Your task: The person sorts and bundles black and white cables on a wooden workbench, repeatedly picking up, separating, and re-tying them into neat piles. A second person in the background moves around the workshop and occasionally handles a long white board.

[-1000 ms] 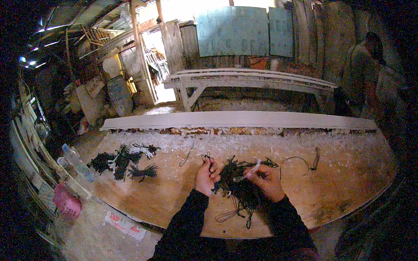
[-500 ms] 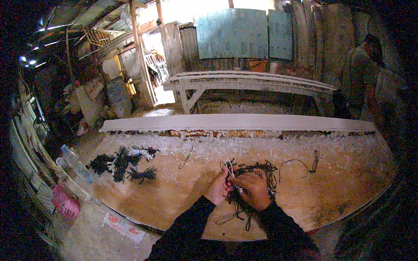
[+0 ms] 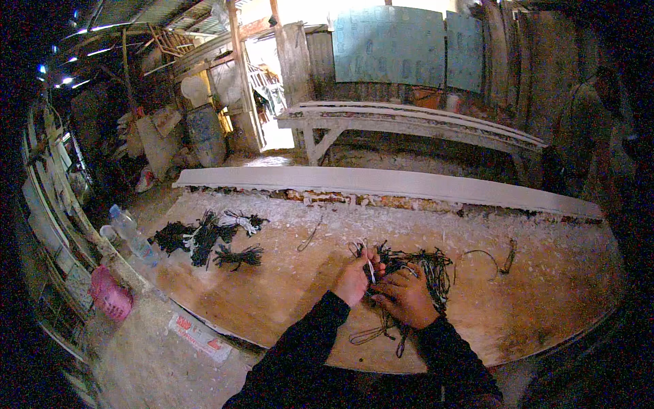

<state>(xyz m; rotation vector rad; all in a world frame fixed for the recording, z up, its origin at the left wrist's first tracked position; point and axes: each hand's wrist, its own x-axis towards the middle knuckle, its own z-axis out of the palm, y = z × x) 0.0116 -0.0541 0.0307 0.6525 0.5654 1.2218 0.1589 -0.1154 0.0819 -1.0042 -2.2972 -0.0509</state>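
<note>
My left hand (image 3: 351, 279) is closed, pinching a short white string (image 3: 371, 268) together with some dark strings. Close beside it, my right hand (image 3: 407, 296) has its fingers curled over the same spot, and what lies under them is partly hidden. A loose heap of dark looped strings (image 3: 436, 262) spreads behind and beside my right hand. More dark loops (image 3: 368, 335) hang out toward the near edge of the board. Tied bundles of dark and white string (image 3: 204, 240) lie further left, with a smaller dark bundle (image 3: 238, 256) near them.
The wooden tabletop (image 3: 286, 293) has a raised pale rail (image 3: 381, 183) along its far side. Single dark strings (image 3: 505, 258) lie to the right. A plastic bottle (image 3: 133, 235) and a pink bag (image 3: 110, 294) are at left. Behind stands a long bench (image 3: 415, 119); a dim person (image 3: 586, 123) is far right.
The white loop that stood above my left hand is now a short strand between both hands. My right hand's fingers have shifted and lie flatter. The whole view has turned slightly left.
</note>
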